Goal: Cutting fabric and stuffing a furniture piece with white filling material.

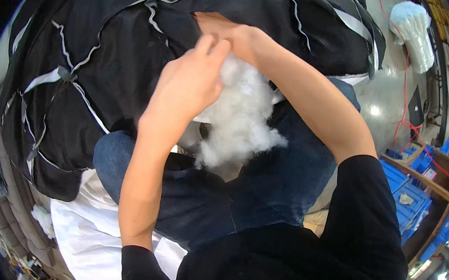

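White fibre stuffing (241, 111), a loose fluffy clump, occupies the centre of the view, lying over the person's lap just below a large black fabric cover (125, 47) with pale grey piping. Its upper end meets both hands at the edge of the cover; its lower end hangs free above the blue denim trousers (280, 178).

Left hand (189, 84): back of the hand toward the camera, fingers curled partly closed and pressed into the top of the stuffing, with the fingertips pointing up toward the cover. It appears to grip a tuft, though the palm side is hidden.

Right hand (222, 30): reaches in from the right across the stuffing, the fingers extended and lying flat against the black fabric at a seam. Whether it pinches the fabric or merely rests on it cannot be told, since the fingertips are partly hidden by the folds.

The two hands are just beside each other, the left fingertips nearly touching the right wrist.

Surroundings: white cloth (88, 235) lies at lower left beneath the left forearm; another small tuft of white fibre (42, 218) sits beside it. At right, blue plastic crates (410, 198) stand on wooden shelving, a red cable (404, 99) trails over the shiny floor, and a stack of white material wrapped in clear plastic (414, 31) stands at upper right.
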`<state>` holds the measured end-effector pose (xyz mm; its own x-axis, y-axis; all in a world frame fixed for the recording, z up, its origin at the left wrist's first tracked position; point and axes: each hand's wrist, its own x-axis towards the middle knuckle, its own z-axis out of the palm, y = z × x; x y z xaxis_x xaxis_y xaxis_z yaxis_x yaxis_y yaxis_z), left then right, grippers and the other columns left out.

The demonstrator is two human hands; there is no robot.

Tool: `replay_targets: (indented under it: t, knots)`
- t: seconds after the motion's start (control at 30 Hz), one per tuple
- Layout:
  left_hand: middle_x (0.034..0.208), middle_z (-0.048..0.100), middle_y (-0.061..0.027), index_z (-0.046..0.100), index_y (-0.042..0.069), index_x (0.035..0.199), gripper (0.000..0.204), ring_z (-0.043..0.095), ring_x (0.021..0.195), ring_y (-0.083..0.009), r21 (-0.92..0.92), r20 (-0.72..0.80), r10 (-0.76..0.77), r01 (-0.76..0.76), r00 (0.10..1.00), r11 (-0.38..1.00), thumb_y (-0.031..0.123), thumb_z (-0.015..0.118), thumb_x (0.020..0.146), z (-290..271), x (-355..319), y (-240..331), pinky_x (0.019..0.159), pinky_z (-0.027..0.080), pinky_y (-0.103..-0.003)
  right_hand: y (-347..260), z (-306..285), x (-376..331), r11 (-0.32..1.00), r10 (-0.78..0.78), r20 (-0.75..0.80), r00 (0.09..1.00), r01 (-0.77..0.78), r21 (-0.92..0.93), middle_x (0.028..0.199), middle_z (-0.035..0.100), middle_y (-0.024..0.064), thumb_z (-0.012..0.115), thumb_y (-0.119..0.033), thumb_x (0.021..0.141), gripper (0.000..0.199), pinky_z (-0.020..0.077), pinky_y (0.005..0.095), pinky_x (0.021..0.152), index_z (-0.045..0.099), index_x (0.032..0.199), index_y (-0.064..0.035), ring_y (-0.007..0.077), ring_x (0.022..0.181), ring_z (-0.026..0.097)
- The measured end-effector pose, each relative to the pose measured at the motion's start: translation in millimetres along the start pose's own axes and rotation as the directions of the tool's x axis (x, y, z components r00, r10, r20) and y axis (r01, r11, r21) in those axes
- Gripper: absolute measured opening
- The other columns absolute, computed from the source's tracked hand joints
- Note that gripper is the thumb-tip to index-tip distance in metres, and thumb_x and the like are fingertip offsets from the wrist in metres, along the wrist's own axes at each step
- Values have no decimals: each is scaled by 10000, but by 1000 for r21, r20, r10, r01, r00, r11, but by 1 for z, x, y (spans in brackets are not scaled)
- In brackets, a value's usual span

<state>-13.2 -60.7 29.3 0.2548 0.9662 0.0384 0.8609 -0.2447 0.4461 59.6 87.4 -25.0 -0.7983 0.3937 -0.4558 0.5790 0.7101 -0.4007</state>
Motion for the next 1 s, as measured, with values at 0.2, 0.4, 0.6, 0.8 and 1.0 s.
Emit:
replay_targets:
  t: [0.2,0.4,0.6,0.8,1.0]
  knots:
    - [1192,476,-129,531,77,1137,451,470,1177,-336,-125,-322,-62,22,945,992,-26,597,703,-31,-2,8,989,401,-395,8,-25,-86,949,-174,-240,955,228,219,1349,531,157,520,-164,880,411,413,362,1006,552,1275,-52,295,1202,539]
    - [1202,443,-184,468,31,1203,485,348,1216,-350,-128,-615,-113,43,781,991,-27,613,743,-11,16,-9,1024,327,-404,-13,17,-196,991,-132,-524,841,94,-99,1400,431,223,683,-452,807,772,464,399,965,376,1442,-137,381,1244,483]
    - [1119,469,-168,516,45,1124,438,427,1125,-359,28,-529,137,-144,837,989,-15,639,707,15,29,9,976,371,-413,-4,60,-174,975,-86,-475,876,-25,-223,1216,517,174,634,-207,793,398,537,366,835,583,1170,-88,342,1145,529]
    - [1245,484,-245,505,38,1222,446,471,1170,-431,117,-225,125,-100,966,988,3,593,786,35,37,0,983,417,-452,22,64,-133,966,-258,-738,623,143,-216,962,586,80,604,-92,745,178,542,350,772,619,921,-66,259,976,595]
    - [1462,320,-243,345,40,1436,689,285,1380,-385,61,-13,192,-191,981,980,80,625,808,6,27,21,1132,247,-415,19,51,-112,971,155,-513,845,-225,-78,1061,690,87,658,-126,744,231,494,374,833,730,959,-83,242,1056,612]
